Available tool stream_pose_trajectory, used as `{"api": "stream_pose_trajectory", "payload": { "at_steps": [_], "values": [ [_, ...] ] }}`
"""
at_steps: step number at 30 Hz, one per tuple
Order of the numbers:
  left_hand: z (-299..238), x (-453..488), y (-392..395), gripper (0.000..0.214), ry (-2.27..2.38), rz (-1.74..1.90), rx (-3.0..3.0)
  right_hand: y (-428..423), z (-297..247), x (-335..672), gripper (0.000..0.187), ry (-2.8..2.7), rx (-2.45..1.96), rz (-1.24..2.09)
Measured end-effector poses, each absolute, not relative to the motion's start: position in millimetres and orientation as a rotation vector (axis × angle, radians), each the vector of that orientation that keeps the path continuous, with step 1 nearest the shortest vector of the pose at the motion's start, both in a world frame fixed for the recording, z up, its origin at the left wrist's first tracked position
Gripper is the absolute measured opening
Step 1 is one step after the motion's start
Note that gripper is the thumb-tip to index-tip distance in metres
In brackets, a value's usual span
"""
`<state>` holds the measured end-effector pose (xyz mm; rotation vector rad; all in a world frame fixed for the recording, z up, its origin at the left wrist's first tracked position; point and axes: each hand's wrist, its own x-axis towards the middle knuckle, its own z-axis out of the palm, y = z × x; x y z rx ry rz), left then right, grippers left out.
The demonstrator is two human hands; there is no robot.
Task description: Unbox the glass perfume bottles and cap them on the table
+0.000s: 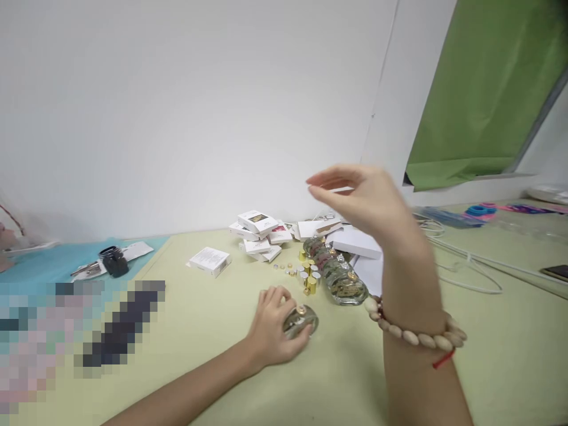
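On the near part of the table, my left hand (275, 328) is closed around a small oval glass bottle (298, 321) with a gold neck on top, its fingers and thumb covering much of it. My right hand (361, 198) is raised in front of the wall, wrist bent, a beaded bracelet below it. Its slightly blurred thumb and fingertips come close together, and nothing shows between them. Beneath and left of that arm lies a row of several similar glass bottles (348, 290). Shiny gold caps (311, 286) stand beside the row, with tiny round pieces (289, 271) near them.
White boxes (257, 222) are piled near the wall, and a single box (210, 261) lies further left. A dark jar (113, 261) stands on blue sheeting. White cables (470, 257) run across the right side, with a phone (557, 271) at the edge. Pixelated patches hide the lower left.
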<state>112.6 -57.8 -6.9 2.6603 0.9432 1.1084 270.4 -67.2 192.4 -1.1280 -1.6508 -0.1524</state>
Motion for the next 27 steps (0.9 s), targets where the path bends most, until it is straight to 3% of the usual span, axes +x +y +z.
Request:
{"api": "stream_pose_trajectory", "payload": {
  "at_steps": [8, 13, 19, 27],
  "values": [
    [-7.5, 55.8, -35.6, 0.013, 1.053, 1.16, 2.564, -7.8, 94.1, 239.3, 0.021, -2.128, -1.736, -0.246],
    [-6.9, 60.4, -31.0, 0.019, 0.951, 1.085, 2.494, -8.7, 33.0, 248.8, 0.024, -2.227, -1.709, -0.554],
    [-8.7, 59.3, -29.5, 0.025, 0.951, 1.101, 2.378, -4.0, 15.0, 258.1, 0.026, -2.263, -1.637, -0.852],
    [-10.3, 62.5, -30.8, 0.021, 0.998, 1.137, 2.282, 0.4, 0.1, 254.2, 0.038, -2.272, -1.69, -0.86]
  ]
}}
